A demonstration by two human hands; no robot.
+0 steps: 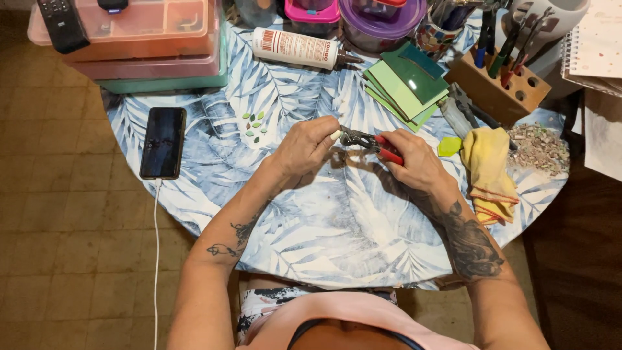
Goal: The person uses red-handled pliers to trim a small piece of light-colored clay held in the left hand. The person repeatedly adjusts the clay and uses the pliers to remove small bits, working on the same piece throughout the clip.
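Observation:
My right hand (411, 162) grips red-handled nippers (369, 141) over a round table with a blue leaf-print cloth (324, 233). The jaws point left toward my left hand (310, 144), whose fingers pinch a small pale tile piece (336, 135) right at the jaws. Several small green leaf-shaped tile pieces (254, 126) lie on the cloth to the left of my left hand. A stack of green tiles (405, 87) sits just behind the nippers.
A phone (163, 142) on a white cable lies at the left edge. Stacked plastic boxes (149, 45), a glue bottle (298, 48), tubs, a wooden tool block (499, 84), a yellow cloth (486, 168) and a heap of tile chips (538, 148) ring the table.

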